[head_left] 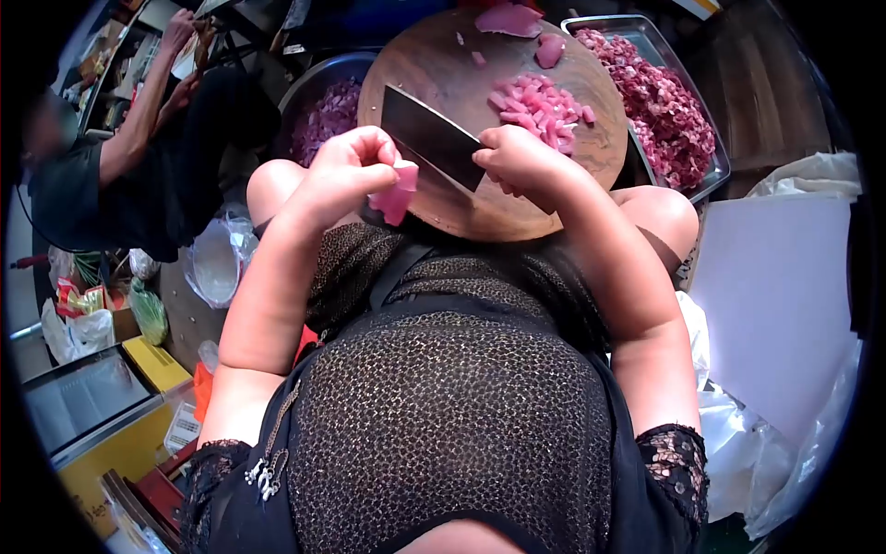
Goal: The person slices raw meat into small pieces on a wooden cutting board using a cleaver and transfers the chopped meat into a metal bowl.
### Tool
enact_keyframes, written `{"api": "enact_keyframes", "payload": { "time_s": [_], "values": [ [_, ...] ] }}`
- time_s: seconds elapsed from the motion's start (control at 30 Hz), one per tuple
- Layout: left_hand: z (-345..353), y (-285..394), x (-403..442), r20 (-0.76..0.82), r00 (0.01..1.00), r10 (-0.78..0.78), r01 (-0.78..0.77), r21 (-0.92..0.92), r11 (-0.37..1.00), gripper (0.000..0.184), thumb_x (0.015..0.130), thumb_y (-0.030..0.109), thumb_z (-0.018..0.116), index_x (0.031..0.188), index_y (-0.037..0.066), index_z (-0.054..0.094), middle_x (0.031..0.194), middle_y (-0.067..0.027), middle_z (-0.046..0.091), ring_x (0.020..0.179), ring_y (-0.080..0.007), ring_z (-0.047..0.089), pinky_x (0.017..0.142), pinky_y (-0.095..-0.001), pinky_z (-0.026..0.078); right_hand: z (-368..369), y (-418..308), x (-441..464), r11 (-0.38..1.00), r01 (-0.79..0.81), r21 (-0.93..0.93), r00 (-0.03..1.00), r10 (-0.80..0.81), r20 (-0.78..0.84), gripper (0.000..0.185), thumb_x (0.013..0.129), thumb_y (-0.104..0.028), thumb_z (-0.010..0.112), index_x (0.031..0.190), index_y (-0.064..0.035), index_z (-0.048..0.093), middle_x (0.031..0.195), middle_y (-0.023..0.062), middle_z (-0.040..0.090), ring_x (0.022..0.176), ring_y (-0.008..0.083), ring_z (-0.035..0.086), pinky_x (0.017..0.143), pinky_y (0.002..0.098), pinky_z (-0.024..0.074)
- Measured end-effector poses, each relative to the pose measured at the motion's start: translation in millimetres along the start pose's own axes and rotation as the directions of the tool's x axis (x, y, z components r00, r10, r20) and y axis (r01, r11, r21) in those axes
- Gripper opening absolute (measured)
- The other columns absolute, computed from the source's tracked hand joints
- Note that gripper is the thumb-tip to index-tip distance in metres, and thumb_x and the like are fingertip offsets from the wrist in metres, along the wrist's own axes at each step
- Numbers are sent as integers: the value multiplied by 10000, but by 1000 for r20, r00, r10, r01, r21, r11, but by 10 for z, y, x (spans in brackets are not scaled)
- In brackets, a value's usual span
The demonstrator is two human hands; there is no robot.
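Pinched in the fingers of my left hand [346, 175] is a slice of raw meat [395, 196], hanging at the near left edge of the round wooden chopping board [443, 69]. My right hand [519, 157] is closed around a cleaver [429, 137]; its wide dark blade slants over the board toward my left hand. The cleaver's handle is hidden in my fist. Cut meat pieces [540, 109] lie heaped on the board beyond my right hand. Larger meat pieces [509, 20] rest at its far edge.
A metal tray [723, 171] of minced-looking meat stands right of the board. Left of it is a bowl [355, 63] with cut meat. Another person [129, 175] sits at the left. A white panel [771, 295] and plastic bags [738, 443] are on the right.
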State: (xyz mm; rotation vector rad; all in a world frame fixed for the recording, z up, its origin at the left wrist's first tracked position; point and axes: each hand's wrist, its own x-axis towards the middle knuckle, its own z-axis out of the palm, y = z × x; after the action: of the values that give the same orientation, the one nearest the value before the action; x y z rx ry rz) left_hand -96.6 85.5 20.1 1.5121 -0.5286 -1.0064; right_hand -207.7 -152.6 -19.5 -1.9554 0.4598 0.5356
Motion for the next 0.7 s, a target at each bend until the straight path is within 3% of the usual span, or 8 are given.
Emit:
{"api": "enact_keyframes", "payload": {
  "time_s": [0.2,0.27,0.3,0.4,0.53,0.6,0.67,0.7],
  "values": [
    [-100,478,317,64,975,213,-223,269,937,149,801,-51,614,837,69,532,890,11,592,797,-50,533,729,-210,456,-335,539,-322,999,-21,-45,938,4,-346,225,927,-188,528,1004,11,600,678,86,598,526,183,575,483,356,482],
    [21,595,415,71,943,325,-330,315,890,160,809,-80,596,840,60,523,930,5,587,808,-47,520,716,-205,443,-413,612,-481,976,-172,133,902,210,-376,213,947,-183,512,1026,3,580,649,58,563,513,163,555,465,348,471],
    [63,572,462,152,893,424,-448,398,801,175,809,-111,570,834,54,520,963,-4,583,835,-45,516,714,-201,440,-410,661,-520,975,-177,134,901,215,-377,213,947,-183,512,1026,3,580,649,58,563,513,163,555,465,348,471],
    [258,338,574,487,558,672,-752,638,163,199,697,-88,657,763,70,555,868,-40,630,784,-211,598,707,-318,497,-300,799,-552,980,-125,155,902,178,-394,153,977,-179,531,955,-27,531,616,7,496,465,119,489,420,297,426],
    [306,-860,558,573,729,374,-643,761,87,68,729,94,675,774,115,628,829,-61,615,848,-284,620,727,-392,514,-269,825,-525,986,-118,122,899,158,-408,156,976,-178,534,975,-24,553,623,5,497,479,111,490,430,292,423],
    [392,-925,389,593,710,380,-637,770,-13,34,767,131,655,789,110,640,844,-73,603,840,-290,620,725,-387,517,-221,831,-555,986,-120,119,900,158,-405,164,971,-175,537,987,-15,569,632,13,510,486,109,495,438,294,424],
    [408,-867,329,550,771,320,-607,787,109,67,775,125,670,841,111,671,918,-82,624,867,-284,631,760,-386,525,-121,855,-664,982,-23,-188,855,-78,-512,209,959,-167,544,1058,5,608,710,104,620,581,182,602,541,342,489],
    [413,-834,362,504,783,364,-589,790,174,93,785,121,671,876,110,687,943,-80,633,897,-281,636,786,-385,527,-48,770,-754,977,0,-214,825,-121,-552,289,925,-202,541,1128,-17,632,951,247,681,933,442,640,821,489,504]
  ]
}}
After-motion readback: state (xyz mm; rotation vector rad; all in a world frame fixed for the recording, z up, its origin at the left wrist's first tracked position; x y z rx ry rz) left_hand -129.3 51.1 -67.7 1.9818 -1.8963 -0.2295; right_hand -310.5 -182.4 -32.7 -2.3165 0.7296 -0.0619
